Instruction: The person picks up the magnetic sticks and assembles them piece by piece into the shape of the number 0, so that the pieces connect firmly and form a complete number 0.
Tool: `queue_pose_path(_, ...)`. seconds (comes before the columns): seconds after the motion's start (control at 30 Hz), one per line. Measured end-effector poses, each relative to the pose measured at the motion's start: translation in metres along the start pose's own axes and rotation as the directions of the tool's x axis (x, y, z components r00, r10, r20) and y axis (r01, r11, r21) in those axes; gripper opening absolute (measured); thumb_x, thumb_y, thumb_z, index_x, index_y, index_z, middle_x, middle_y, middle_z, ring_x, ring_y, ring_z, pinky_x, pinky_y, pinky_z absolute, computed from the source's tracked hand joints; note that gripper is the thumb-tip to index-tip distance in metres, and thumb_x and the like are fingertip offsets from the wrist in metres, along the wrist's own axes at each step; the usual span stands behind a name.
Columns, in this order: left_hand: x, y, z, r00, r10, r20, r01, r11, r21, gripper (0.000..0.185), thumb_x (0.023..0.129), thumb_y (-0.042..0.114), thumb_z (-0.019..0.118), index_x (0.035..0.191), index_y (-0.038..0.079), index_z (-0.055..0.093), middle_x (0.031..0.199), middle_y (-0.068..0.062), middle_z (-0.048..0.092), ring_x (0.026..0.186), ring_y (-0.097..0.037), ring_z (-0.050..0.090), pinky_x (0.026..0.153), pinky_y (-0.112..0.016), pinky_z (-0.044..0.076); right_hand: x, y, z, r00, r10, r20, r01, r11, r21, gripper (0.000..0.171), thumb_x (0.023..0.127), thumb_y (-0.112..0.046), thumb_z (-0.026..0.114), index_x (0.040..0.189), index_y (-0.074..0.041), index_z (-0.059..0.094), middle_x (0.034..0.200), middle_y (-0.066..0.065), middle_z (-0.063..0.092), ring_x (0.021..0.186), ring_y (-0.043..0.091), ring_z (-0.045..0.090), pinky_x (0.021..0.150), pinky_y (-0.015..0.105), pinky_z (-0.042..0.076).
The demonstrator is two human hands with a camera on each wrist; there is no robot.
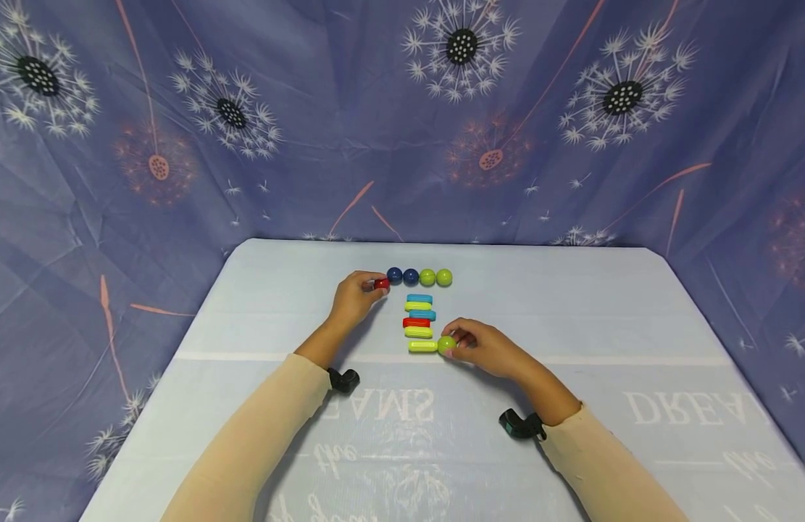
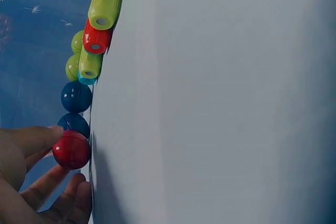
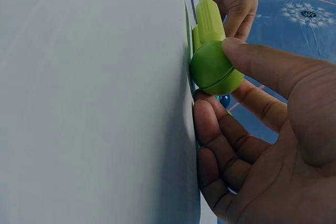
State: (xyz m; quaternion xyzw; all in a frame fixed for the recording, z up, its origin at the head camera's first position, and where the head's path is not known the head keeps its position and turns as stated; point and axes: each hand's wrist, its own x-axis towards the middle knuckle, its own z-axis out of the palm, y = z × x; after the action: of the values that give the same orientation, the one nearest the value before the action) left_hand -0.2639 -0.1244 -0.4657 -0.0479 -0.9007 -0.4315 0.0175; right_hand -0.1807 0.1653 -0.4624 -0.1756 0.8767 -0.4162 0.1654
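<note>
At the left end of a row of balls, my left hand [image 1: 352, 299] pinches a red ball [image 2: 71, 151] between thumb and fingers. Right beside it are two dark blue balls [image 1: 411, 276], followed by two green balls [image 1: 444, 277]. My right hand [image 1: 488, 349] holds another green ball [image 3: 212, 69] by thumb and fingertips, against the right end of a yellow-green rod [image 1: 422, 347]. Above that rod, several short rods lie stacked in a column: yellow-green [image 1: 418, 332], red [image 1: 416, 322] and light blue [image 1: 422, 315].
A white table cover [image 1: 572, 304] with pale printed lettering lies under everything. Behind it and at the sides hangs a blue dandelion-patterned cloth [image 1: 350, 145]. Black wrist cameras are worn on the left wrist [image 1: 343, 380] and right wrist [image 1: 521, 425].
</note>
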Motion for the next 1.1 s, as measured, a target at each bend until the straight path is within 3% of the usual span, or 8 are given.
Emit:
queue_pose_path(0.5, -0.002, -0.001, -0.003, 1.000, -0.025, 0.001, 0.025, 1.000, -0.018, 0.028, 0.091, 0.013, 0.074, 0.120, 0.012, 0.075, 0.118, -0.015, 0.067, 0.112, -0.030, 0.068, 0.093, -0.041, 0.056, 0.000, -0.001, -0.001, 1.000, -0.005, 0.010, 0.005, 1.000, 0.003, 0.029, 0.093, -0.026, 0.074, 0.119, -0.022, 0.065, 0.108, 0.001, 0.065, 0.098, 0.017, 0.059, 0.090, 0.036, 0.049)
queue_pose_path(1.1, -0.015, -0.002, -0.009, 0.993, -0.098, 0.071, 0.099, 0.995, -0.011, 0.036, 0.091, 0.018, 0.073, 0.126, 0.009, 0.071, 0.126, -0.017, 0.063, 0.112, -0.030, 0.063, 0.085, -0.035, 0.053, 0.000, -0.001, -0.001, 1.000, 0.000, 0.006, 0.000, 1.000, -0.004, 0.029, 0.093, -0.026, 0.075, 0.119, -0.022, 0.065, 0.107, 0.000, 0.065, 0.098, 0.017, 0.059, 0.090, 0.036, 0.049)
